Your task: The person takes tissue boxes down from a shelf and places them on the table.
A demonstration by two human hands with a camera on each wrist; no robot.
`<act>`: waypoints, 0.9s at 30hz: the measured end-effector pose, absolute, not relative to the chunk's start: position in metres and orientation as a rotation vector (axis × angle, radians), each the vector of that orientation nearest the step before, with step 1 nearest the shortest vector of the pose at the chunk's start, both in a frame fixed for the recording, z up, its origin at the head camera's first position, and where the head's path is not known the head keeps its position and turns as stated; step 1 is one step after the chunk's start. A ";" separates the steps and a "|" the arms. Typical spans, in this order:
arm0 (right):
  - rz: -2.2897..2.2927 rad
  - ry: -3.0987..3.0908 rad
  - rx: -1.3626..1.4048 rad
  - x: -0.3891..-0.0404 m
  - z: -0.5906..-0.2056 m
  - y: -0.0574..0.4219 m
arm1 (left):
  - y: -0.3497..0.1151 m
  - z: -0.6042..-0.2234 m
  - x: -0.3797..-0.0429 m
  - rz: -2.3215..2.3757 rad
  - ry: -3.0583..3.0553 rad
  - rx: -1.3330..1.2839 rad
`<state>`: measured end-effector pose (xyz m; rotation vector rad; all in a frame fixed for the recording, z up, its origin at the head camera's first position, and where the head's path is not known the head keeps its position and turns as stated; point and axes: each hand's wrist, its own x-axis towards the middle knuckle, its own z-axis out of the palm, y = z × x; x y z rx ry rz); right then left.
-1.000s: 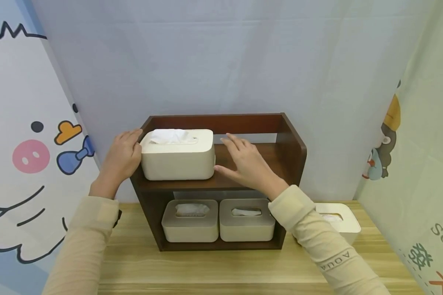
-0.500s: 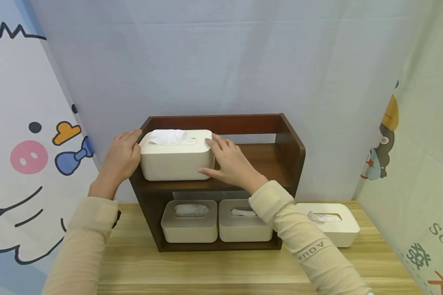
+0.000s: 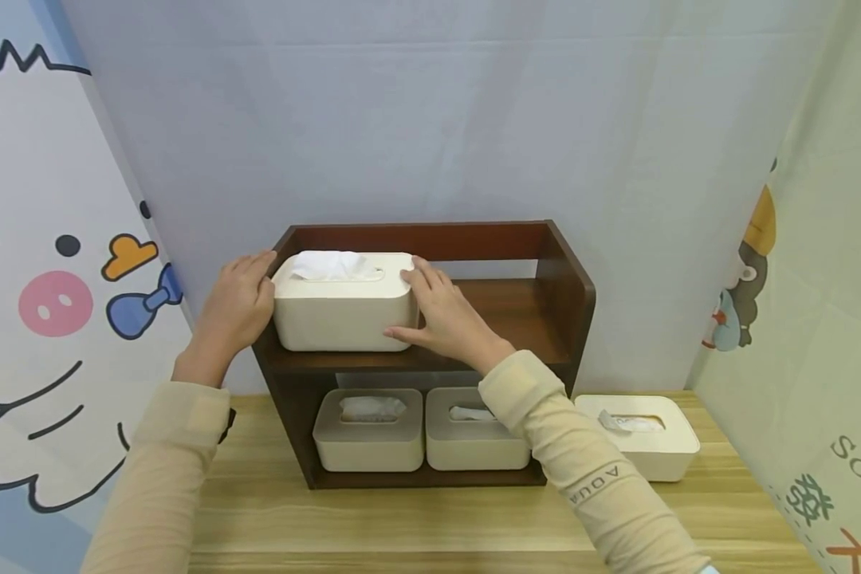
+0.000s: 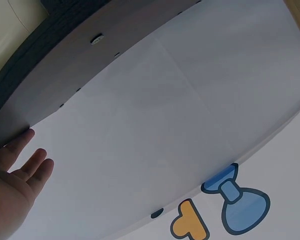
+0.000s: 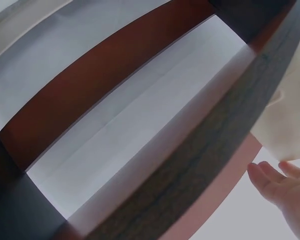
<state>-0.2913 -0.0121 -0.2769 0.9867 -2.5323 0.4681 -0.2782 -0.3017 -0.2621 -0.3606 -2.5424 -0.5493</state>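
A cream tissue box (image 3: 337,323) with white tissue showing through its slot stands on the upper level of a dark brown shelf (image 3: 423,365), at the left end. My left hand (image 3: 237,301) rests against the shelf's left side panel by the box; in the left wrist view, the fingers (image 4: 42,172) lie extended along the panel's outside. My right hand (image 3: 448,315) touches the box's right end, thumb at the front face and fingers at the top right corner. In the right wrist view its fingers (image 5: 262,180) look fairly straight beside the box (image 5: 292,115).
Two more tissue boxes, left (image 3: 369,446) and right (image 3: 473,450), sit side by side on the lower level. Another tissue box (image 3: 660,462) stands on the wooden table (image 3: 402,526) right of the shelf. A pale curtain (image 3: 430,119) hangs behind.
My right hand has moved left from beside the tissue box onto its right end, its forearm uncovering more of the box on the table. My left hand and the upper box have stayed put.
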 end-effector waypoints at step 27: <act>0.836 -2.699 1.070 -0.305 -0.262 -0.025 | -0.301 -0.262 -0.277 -0.561 -2.557 -0.352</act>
